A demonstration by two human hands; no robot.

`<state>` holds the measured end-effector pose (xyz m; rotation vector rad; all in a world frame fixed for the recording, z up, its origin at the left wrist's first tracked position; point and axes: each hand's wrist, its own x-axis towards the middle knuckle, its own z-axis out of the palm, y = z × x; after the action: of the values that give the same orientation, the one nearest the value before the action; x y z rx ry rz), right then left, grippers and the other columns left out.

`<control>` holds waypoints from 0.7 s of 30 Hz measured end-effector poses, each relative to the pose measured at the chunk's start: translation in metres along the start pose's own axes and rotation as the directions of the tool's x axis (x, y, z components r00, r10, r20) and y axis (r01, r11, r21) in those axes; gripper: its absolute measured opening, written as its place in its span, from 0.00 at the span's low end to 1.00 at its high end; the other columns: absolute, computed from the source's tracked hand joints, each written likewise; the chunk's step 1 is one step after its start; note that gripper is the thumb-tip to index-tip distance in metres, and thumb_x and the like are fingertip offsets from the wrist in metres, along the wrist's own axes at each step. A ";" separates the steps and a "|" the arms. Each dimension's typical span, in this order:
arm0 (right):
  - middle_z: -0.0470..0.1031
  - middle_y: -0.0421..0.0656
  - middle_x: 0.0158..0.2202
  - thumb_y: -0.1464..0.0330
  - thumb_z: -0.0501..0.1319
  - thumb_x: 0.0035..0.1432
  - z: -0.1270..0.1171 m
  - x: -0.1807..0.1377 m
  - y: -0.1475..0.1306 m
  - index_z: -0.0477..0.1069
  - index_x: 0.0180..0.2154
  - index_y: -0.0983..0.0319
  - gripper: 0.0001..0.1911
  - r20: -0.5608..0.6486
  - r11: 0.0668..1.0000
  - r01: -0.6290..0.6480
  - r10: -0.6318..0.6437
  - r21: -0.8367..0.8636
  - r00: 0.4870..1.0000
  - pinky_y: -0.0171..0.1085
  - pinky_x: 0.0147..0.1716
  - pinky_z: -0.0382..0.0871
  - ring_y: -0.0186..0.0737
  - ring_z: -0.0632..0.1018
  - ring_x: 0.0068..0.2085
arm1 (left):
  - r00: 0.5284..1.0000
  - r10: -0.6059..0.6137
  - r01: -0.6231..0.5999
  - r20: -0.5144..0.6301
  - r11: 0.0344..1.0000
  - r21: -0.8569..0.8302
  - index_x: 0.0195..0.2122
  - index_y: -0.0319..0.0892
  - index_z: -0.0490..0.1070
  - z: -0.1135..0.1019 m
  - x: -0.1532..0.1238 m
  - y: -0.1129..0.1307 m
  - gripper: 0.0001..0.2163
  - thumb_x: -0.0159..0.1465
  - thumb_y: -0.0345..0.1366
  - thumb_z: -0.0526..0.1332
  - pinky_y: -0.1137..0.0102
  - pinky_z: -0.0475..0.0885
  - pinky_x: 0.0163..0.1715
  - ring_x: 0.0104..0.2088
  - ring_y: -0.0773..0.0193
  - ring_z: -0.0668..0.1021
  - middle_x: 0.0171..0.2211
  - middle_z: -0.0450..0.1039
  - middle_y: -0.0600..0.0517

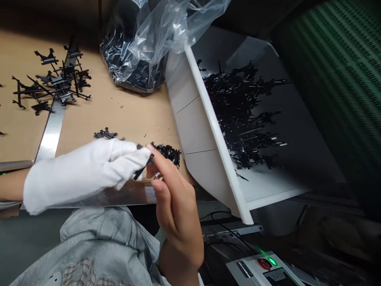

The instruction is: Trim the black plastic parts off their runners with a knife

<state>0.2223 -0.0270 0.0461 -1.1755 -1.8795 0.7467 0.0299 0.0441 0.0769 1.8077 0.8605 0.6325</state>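
My left hand (86, 169), in a white cloth glove, pinches a small black plastic part (139, 173) above the front edge of the workbench. My bare right hand (177, 198) is curled close beside it, its index fingertip at the part's right end. Between the thumb and the bent fingers a small pale, shiny thing (157, 176) shows; what it is I cannot make out. Behind the hands lies a pile of tiny black pieces (169, 153). More black plastic parts (105, 134) lie just beyond the glove.
A loose heap of black frame-like parts (61, 81) spreads over the bench's left. A clear plastic bag (137, 59) with dark contents stands at the back. To the right, a white bin (208, 123) holds many black parts. A control box (264, 270) with a green light sits below.
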 end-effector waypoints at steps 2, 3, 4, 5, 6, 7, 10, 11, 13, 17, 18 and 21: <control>0.83 0.44 0.51 0.68 0.55 0.76 0.003 -0.001 0.001 0.59 0.73 0.49 0.28 0.002 0.999 0.041 -0.041 0.025 0.999 0.41 0.48 0.78 0.42 0.81 0.42 | 1.000 -0.020 0.021 0.009 0.993 -0.116 0.21 0.43 0.61 0.002 -0.003 0.003 0.15 0.66 0.33 0.51 0.82 0.72 0.36 0.19 0.74 0.62 0.18 0.61 0.62; 0.83 0.43 0.53 0.68 0.56 0.75 0.004 -0.002 0.001 0.57 0.74 0.48 0.30 -0.005 0.998 0.050 -0.050 0.047 0.999 0.41 0.48 0.78 0.41 0.82 0.41 | 0.999 -0.031 0.033 0.014 0.989 -0.141 0.22 0.43 0.61 0.002 -0.005 0.003 0.14 0.66 0.33 0.51 0.83 0.71 0.35 0.19 0.75 0.62 0.20 0.61 0.62; 0.83 0.43 0.54 0.69 0.58 0.74 0.006 -0.003 0.002 0.55 0.74 0.46 0.32 -0.015 0.996 0.052 -0.051 0.066 0.999 0.41 0.48 0.78 0.41 0.82 0.41 | 0.999 -0.037 0.039 0.020 0.988 -0.146 0.22 0.43 0.60 0.003 -0.006 0.002 0.14 0.67 0.33 0.51 0.83 0.69 0.32 0.20 0.74 0.62 0.21 0.60 0.62; 0.83 0.42 0.53 0.69 0.59 0.74 0.007 -0.003 0.002 0.54 0.74 0.45 0.33 -0.028 0.995 0.054 -0.052 0.080 0.998 0.42 0.47 0.78 0.41 0.82 0.40 | 0.999 -0.034 0.040 0.037 0.988 -0.149 0.23 0.43 0.60 0.003 -0.007 0.002 0.15 0.69 0.34 0.51 0.83 0.67 0.28 0.21 0.74 0.62 0.21 0.60 0.61; 0.84 0.42 0.51 0.69 0.60 0.73 0.008 -0.004 0.002 0.54 0.74 0.44 0.34 -0.041 0.994 0.057 -0.053 0.089 0.998 0.42 0.46 0.78 0.42 0.81 0.40 | 0.998 -0.035 0.042 0.051 0.988 -0.147 0.23 0.43 0.59 0.004 -0.007 0.001 0.16 0.70 0.35 0.51 0.82 0.65 0.26 0.22 0.73 0.61 0.22 0.59 0.61; 0.84 0.41 0.49 0.69 0.60 0.73 0.009 -0.004 0.002 0.54 0.74 0.44 0.35 -0.051 0.994 0.059 -0.054 0.094 0.997 0.43 0.46 0.78 0.42 0.81 0.39 | 0.998 -0.031 0.039 0.059 0.989 -0.140 0.23 0.42 0.59 0.004 -0.007 0.001 0.16 0.71 0.35 0.50 0.81 0.63 0.26 0.22 0.73 0.61 0.22 0.59 0.60; 0.85 0.41 0.48 0.70 0.61 0.72 0.010 -0.003 0.002 0.55 0.74 0.43 0.36 -0.055 0.992 0.079 -0.074 0.095 0.996 0.43 0.45 0.77 0.44 0.82 0.39 | 0.994 -0.039 0.050 0.101 0.993 -0.107 0.24 0.43 0.59 0.006 -0.006 0.001 0.15 0.69 0.37 0.47 0.78 0.64 0.29 0.25 0.72 0.65 0.24 0.63 0.59; 0.84 0.41 0.50 0.70 0.61 0.71 0.010 -0.002 0.002 0.55 0.74 0.43 0.36 -0.053 0.991 0.089 -0.085 0.095 0.995 0.43 0.45 0.78 0.44 0.83 0.40 | 0.991 -0.045 0.059 0.126 0.992 -0.108 0.25 0.43 0.59 0.006 -0.006 0.001 0.15 0.68 0.38 0.45 0.76 0.64 0.30 0.26 0.72 0.66 0.25 0.65 0.58; 0.84 0.41 0.53 0.70 0.62 0.71 0.010 0.000 0.002 0.55 0.74 0.43 0.36 -0.050 0.989 0.111 -0.106 0.095 0.993 0.42 0.45 0.78 0.44 0.84 0.41 | 0.982 -0.058 0.083 0.177 0.987 -0.138 0.26 0.43 0.59 0.007 -0.006 0.000 0.16 0.68 0.41 0.42 0.74 0.64 0.30 0.27 0.70 0.67 0.26 0.66 0.57; 0.84 0.40 0.52 0.70 0.60 0.72 0.010 0.000 0.000 0.57 0.72 0.43 0.33 -0.043 0.988 0.095 -0.091 0.122 0.995 0.41 0.47 0.80 0.44 0.85 0.44 | 0.981 -0.068 0.099 0.183 0.981 -0.167 0.25 0.43 0.59 0.007 -0.007 0.002 0.17 0.68 0.42 0.42 0.73 0.66 0.30 0.28 0.69 0.67 0.26 0.66 0.56; 0.84 0.40 0.51 0.69 0.59 0.73 0.011 -0.001 -0.001 0.58 0.72 0.43 0.31 -0.045 0.989 0.082 -0.077 0.124 0.996 0.42 0.47 0.81 0.44 0.86 0.45 | 0.980 -0.088 0.117 0.179 0.981 -0.153 0.25 0.43 0.60 0.007 -0.008 0.003 0.16 0.67 0.42 0.43 0.73 0.67 0.31 0.28 0.69 0.68 0.26 0.67 0.56; 0.84 0.42 0.51 0.66 0.58 0.73 0.013 -0.003 -0.004 0.61 0.70 0.42 0.28 -0.065 0.994 0.046 -0.040 0.098 0.997 0.42 0.45 0.83 0.47 0.86 0.46 | 0.983 -0.107 0.122 0.148 0.988 -0.091 0.25 0.43 0.64 0.006 -0.008 0.006 0.17 0.67 0.42 0.44 0.75 0.70 0.33 0.29 0.70 0.72 0.27 0.71 0.56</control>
<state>0.2102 -0.0323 0.0415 -1.0801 -1.7895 0.7624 0.0316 0.0327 0.0799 1.6787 0.8157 0.4589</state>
